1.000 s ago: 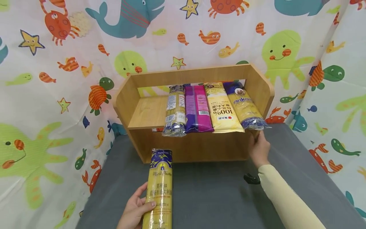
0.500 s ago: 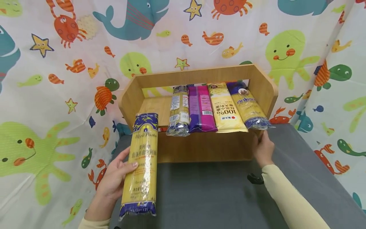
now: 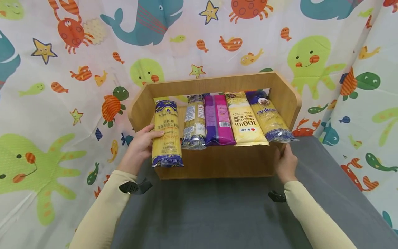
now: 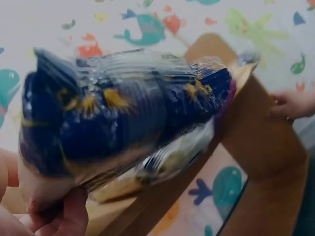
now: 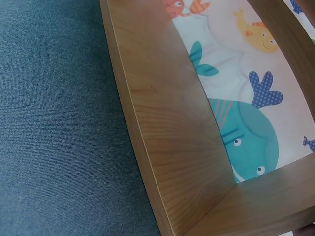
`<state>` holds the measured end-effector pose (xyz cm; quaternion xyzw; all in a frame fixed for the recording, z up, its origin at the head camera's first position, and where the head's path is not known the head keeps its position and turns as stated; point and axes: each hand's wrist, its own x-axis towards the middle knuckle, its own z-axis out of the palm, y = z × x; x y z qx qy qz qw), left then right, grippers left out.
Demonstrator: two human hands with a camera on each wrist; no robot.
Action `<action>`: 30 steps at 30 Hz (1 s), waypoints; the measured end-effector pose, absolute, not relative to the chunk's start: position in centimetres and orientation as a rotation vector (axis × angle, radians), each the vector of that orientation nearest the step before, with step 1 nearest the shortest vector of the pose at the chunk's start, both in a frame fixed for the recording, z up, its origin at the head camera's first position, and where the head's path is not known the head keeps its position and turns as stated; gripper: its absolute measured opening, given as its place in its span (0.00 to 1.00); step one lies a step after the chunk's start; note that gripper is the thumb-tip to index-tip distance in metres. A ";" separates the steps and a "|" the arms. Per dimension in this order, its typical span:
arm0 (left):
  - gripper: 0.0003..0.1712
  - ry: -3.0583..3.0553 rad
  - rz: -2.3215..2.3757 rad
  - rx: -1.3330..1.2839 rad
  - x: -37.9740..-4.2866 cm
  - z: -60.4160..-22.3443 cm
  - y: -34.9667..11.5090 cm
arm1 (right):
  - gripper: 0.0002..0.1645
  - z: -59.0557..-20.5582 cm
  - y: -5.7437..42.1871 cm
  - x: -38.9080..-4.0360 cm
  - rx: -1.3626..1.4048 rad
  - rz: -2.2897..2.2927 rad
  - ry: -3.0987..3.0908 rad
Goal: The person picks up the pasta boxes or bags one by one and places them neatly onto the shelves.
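Note:
My left hand [image 3: 141, 147] holds a pack of spaghetti [image 3: 168, 136], yellow with blue printed ends, thumb on its front. The pack is tilted at the left end of the upper board of a wooden shelf [image 3: 214, 83]; whether it touches the board is hidden. Its blue end fills much of the left wrist view, with fingers [image 4: 74, 214] below it. At the shelf's lower right side, my right hand [image 3: 286, 164] grips the side panel's edge. To the right of the held pack lie a clear pasta pack [image 3: 194, 122], a purple pack [image 3: 217, 121], a cream pack [image 3: 245, 119] and an anker pasta pack [image 3: 268, 117].
The shelf stands on a grey cloth-covered table [image 3: 211, 214] against a curtain [image 3: 199, 31] printed with sea animals. Its lower compartment [image 5: 162, 113] is seen in the right wrist view, with the curtain showing behind it. Black straps circle both wrists.
My left hand has lifted the spaghetti pack from low in front of the table, up and forward to the shelf's left end. The right hand keeps its grip on the shelf.

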<state>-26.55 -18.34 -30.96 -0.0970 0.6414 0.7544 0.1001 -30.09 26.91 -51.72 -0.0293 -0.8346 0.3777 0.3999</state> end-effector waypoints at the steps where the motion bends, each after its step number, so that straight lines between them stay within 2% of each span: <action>1: 0.39 1.893 2.225 -0.322 -27.1 -30.9 -18.3 | 0.11 -51.7 26.9 -30.1 -0.073 0.953 -2.113; 7: 0.38 1.947 2.141 -0.384 -29.2 -30.9 -18.2 | 0.11 -51.6 26.8 -30.0 -0.071 0.943 -2.103; 20: 0.37 2.265 1.793 -0.253 -31.9 -31.0 -18.6 | 0.11 -51.6 27.1 -30.2 -0.103 0.936 -2.174; 30: 0.42 2.371 1.657 -0.270 -33.5 -30.3 -18.2 | 0.10 -51.7 27.0 -30.1 -0.088 0.940 -2.154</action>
